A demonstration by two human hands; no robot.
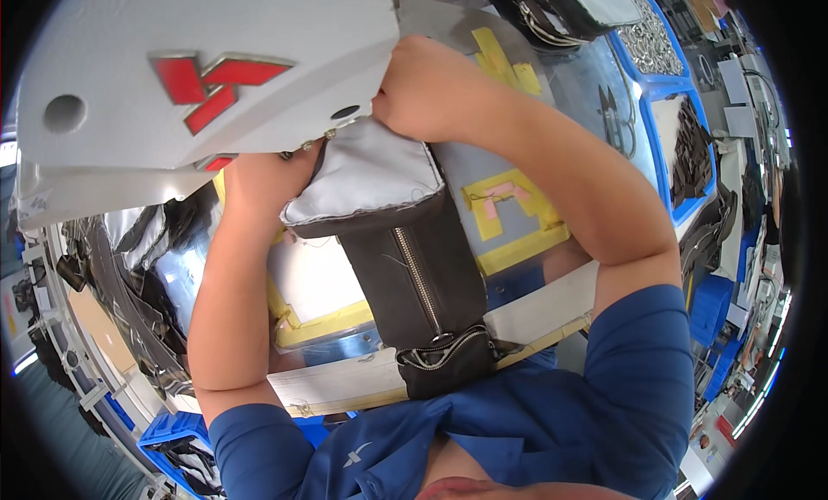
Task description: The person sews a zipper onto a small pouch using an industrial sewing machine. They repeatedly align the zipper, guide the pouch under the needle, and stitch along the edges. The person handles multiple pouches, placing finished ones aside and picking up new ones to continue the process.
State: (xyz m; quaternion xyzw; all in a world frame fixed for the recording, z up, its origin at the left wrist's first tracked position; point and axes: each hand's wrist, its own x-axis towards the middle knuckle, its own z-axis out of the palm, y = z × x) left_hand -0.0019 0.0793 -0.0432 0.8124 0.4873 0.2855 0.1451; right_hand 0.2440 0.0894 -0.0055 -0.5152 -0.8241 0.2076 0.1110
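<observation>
From my end, the bag [388, 280] lies btwn the 2 arms. Its far end goes in under the white machine [276, 30]; its near end, a small black pocket [444, 362] w/ a zip mouth, lies over the tabletop's [582, 86] front edge, close to the chest. Long axis runs away from the body, tipped a bit L at the far end; the brass zip [416, 280] down the middle gives me that line.

The pale panel [371, 181] at the far end is the bit that matters, I'd say: L hand [274, 179] is just beside its L edge, R hand [414, 90] touches it at the far R corner. So the hands flank the axis, R reaching farther out, L a bit nearer the body. R looks the closer of the 2 to the panel, tho the machine hides too much of L to be sure.

R hand is curled in, fingertips out of sight, so can't tell if it's pinching cloth. L fingers are behind the machine; can't tell if they grip or lie loose.

Yellow tape [517, 257] marks the tabletop R of the bag; scissors [614, 120] lie past the R forearm.
</observation>
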